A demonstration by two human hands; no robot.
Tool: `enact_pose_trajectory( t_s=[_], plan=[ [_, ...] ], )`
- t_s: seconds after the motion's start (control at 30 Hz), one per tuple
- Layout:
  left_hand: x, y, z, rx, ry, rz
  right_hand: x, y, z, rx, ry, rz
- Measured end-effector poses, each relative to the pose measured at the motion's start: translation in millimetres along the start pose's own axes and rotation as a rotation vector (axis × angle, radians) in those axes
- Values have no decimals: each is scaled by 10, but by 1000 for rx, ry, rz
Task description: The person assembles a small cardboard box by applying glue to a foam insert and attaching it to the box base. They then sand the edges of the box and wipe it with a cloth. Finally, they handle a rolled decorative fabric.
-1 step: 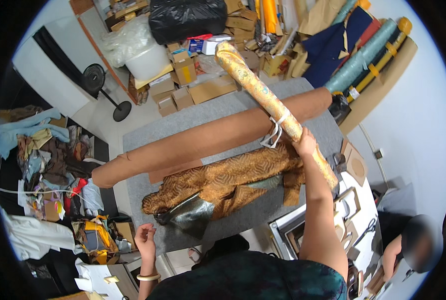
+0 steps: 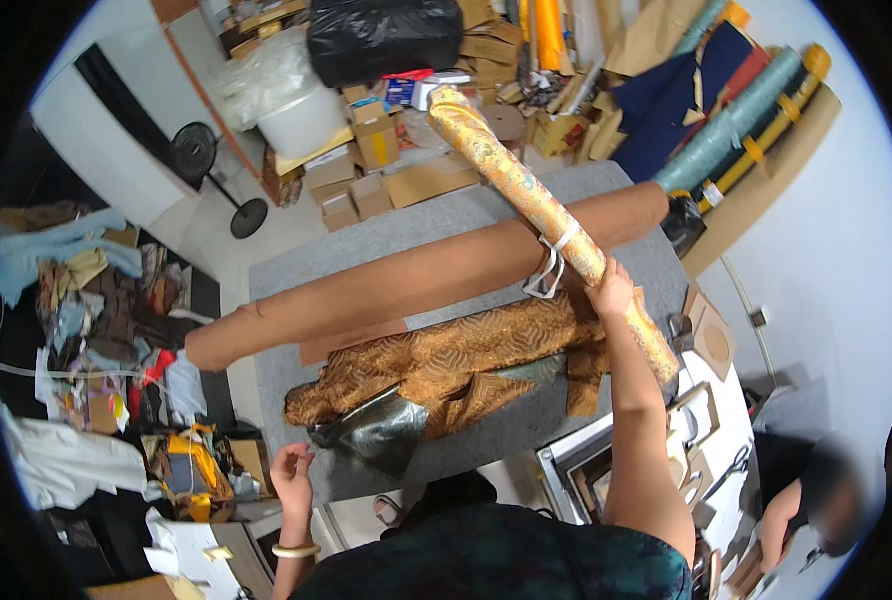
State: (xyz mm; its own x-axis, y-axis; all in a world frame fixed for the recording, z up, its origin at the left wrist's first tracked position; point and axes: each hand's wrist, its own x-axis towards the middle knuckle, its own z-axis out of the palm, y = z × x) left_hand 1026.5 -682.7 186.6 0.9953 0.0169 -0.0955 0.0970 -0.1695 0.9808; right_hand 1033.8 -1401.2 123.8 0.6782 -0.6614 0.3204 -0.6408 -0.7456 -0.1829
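Observation:
My right hand [image 2: 614,290] is wrapped round a yellow patterned fabric roll [image 2: 518,180], tied with a white strip [image 2: 548,270]. The roll slants across a long brown roll [image 2: 396,278], its far end beyond the table's back edge. Nearer me lies a bronze-brown fabric roll [image 2: 466,345] with a wavy pattern. A loose flap shows a shiny dark underside [image 2: 381,435]. My left hand [image 2: 292,470] is empty, fingers loosely bent and apart, at the left front edge of the grey table [image 2: 306,255].
At the right a white worktop [image 2: 731,425] carries scissors [image 2: 731,468] and cut board pieces; a co-worker's arm [image 2: 781,520] is beside it. Tall rolls [image 2: 736,115] lean at the back right. Cardboard boxes [image 2: 431,180] and a black fan [image 2: 194,150] stand behind; scrap fabric [image 2: 96,310] is heaped left.
The whole view has shifted very slightly. Both hands and the rolls otherwise look the same.

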Motion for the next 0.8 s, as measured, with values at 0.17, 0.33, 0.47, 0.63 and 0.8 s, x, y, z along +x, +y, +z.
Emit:
enact_pose_trajectory(
  t_s=[0.17, 0.33, 0.47, 0.63, 0.8],
  plan=[
    [207, 574, 614, -206, -38, -57, 52, -1107, -855, 145, 211, -392],
    [481, 1469, 725, -754, -67, 102, -526, -2714, -1867, 429, 359, -863],
    [171, 1712, -51, -1266, 181, 143, -1475, -3715, -1998, 601, 555, -1145],
    [-686, 1343, -1193, -1293, 529, 328, -2513, -4682, -2179, 740, 409, -1283],
    [-1549, 1092, -2287, -1250, 634, 539, -3484, -5431, -2456, 788, 86, -1458]
  ],
)
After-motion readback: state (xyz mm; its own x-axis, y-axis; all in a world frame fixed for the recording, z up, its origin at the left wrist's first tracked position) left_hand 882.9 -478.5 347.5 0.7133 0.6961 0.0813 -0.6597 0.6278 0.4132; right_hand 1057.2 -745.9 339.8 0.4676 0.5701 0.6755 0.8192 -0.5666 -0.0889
